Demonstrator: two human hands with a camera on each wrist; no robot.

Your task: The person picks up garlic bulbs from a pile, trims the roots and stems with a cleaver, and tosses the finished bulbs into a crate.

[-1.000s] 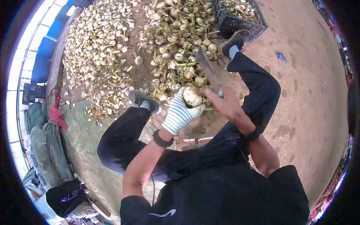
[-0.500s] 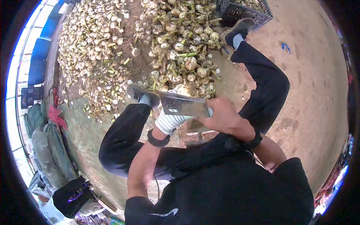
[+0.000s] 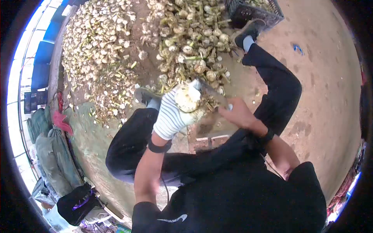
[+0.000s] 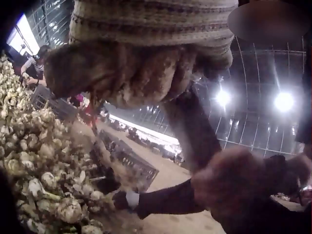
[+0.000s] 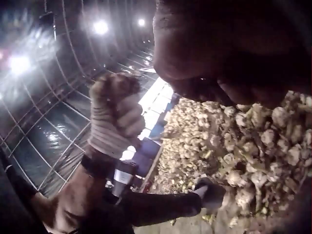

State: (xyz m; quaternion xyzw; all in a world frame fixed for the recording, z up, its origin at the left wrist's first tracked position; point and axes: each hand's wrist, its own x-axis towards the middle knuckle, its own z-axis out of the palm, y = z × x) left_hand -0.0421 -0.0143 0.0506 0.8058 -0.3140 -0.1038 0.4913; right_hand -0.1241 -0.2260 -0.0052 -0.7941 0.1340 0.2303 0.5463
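Observation:
My left hand (image 3: 171,114), in a white striped glove, holds a whitish garlic bulb (image 3: 186,99) with brown roots on its right side. My bare right hand (image 3: 240,115) grips a wide-bladed knife (image 3: 214,94) by its handle. Its blade slants up and left, right beside the bulb in the head view. In the left wrist view the dark blade (image 4: 192,126) passes below the dirty gloved fingers (image 4: 170,78). The right wrist view shows the gloved hand (image 5: 117,117) raised, its fingers curled around the bulb.
Beyond my feet lies a heap of garlic with stems (image 3: 190,42). Left of it spreads a heap of trimmed bulbs (image 3: 97,42). A black crate (image 3: 254,15) holding garlic stands beside my right shoe. Another person (image 4: 36,68) is at the far left wrist view.
The knife swung left across the gloved hand, then back to the right of the bulb. The bulb is turned in my left hand and now shows a whiter face.

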